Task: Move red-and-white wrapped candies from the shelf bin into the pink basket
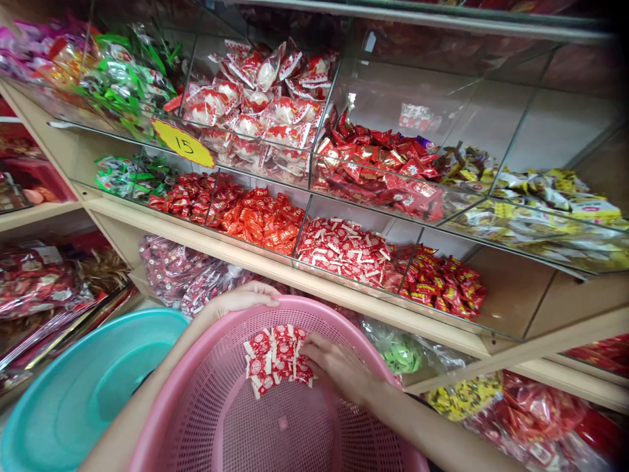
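**Hands at a pink basket below the sweet shelves**

Closest in, a pink perforated basket (275, 419) fills the lower middle of the view, with a teal basin (73, 393) just beside it on the left. The right hand (339, 370) lies inside the basket against its far wall, fingers curled loosely around a small heap of red-and-white wrapped sweets (275, 357); the fingertips touch the heap's right edge. The sweets rest on the inner slope of the basket, near the far rim. The left hand (243, 298) holds that far rim, fingers folded over its edge and thumb side hidden.

Beyond the basket, under the shelf board, lie clear bags of pink-wrapped sweets (181, 272) and green ones (396, 351).

Above them a row of glass compartments holds loose sweets: green (122, 176), dark red (184, 195), orange-red (263, 221), red-and-white (344, 249) matching those in the basket, and red-and-yellow (442, 282).

Farther up, a second glass row carries white-and-red packets (260, 108), shiny red packets (378, 167) and yellow packets (550, 196). A yellow tag (183, 143) marked 15 is fixed to the glass front.
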Action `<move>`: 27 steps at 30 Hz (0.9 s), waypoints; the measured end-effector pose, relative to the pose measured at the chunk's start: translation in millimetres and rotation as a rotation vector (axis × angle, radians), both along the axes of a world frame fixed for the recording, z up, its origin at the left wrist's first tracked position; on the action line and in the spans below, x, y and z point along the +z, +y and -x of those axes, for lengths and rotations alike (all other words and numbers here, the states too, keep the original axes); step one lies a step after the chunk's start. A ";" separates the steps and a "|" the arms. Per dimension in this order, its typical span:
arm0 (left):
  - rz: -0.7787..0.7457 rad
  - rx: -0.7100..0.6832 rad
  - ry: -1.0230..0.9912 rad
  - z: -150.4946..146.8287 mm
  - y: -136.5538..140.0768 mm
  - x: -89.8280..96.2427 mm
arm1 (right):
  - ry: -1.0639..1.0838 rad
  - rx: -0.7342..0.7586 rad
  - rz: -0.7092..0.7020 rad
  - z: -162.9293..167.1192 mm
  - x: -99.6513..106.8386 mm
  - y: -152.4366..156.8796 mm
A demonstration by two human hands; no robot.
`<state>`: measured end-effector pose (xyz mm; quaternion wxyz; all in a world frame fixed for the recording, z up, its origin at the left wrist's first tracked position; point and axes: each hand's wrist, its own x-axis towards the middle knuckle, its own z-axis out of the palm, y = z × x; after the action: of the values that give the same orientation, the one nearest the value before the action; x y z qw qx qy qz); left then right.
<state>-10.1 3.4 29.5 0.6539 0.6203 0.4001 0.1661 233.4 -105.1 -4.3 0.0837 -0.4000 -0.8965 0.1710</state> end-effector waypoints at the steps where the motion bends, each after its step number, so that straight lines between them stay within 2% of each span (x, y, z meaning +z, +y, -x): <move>1: 0.022 0.001 0.003 -0.7 0.2 0.6 | 0.008 0.000 0.001 -1.2 -0.5 0.0; 5: 0.056 0.005 -0.005 -1.5 0.5 1.6 | 0.019 -0.040 0.007 -6.7 -2.5 -0.4; 8: 0.035 0.003 -0.001 -1.2 0.3 2.4 | -0.007 -0.129 0.000 -8.9 0.2 -1.9; 13: -0.023 0.040 0.032 -1.6 0.0 2.4 | -0.290 -0.290 0.019 -1.7 11.5 -9.8; 16: -0.020 0.088 0.036 -0.6 1.0 -2.1 | -0.451 -0.270 -0.071 8.6 11.0 -15.0; 21: 0.000 0.081 0.006 4.1 4.6 -11.1 | -0.514 -0.162 -0.216 22.3 1.6 -12.4; 27: -0.002 0.029 0.020 1.0 2.7 -3.0 | -0.495 -0.139 -0.214 25.4 4.1 -0.3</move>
<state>-11.2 6.2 26.5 0.6466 0.6168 0.4155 0.1697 208.0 -105.4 -0.2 -0.0845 -0.4792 -0.8730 -0.0340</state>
